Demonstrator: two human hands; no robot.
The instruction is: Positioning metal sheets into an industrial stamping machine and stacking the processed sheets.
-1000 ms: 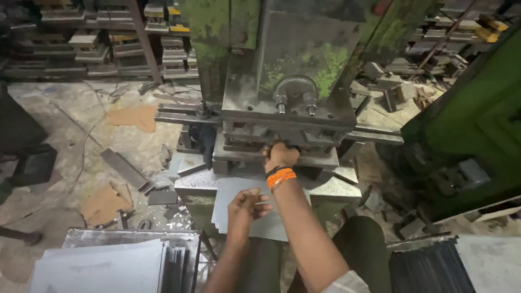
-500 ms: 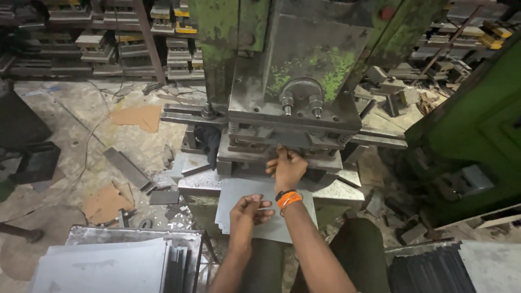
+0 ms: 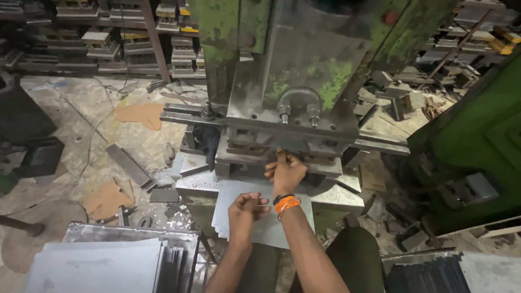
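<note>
While the right hand (image 3: 286, 172) reaches under the green press (image 3: 304, 81) with fingers curled at the die, what it grips cannot be told; the left hand (image 3: 245, 210) pinches closed on the flat metal sheet (image 3: 260, 222) lying on the press bed (image 3: 195, 187).

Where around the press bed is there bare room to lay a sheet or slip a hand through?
Bare metal shows on the press bed left of the left hand, and right of the right hand on the bed corner. The die gap is crowded by the right hand. The metal sheet covers the front edge. The sheet stack fills the lower left.
</note>
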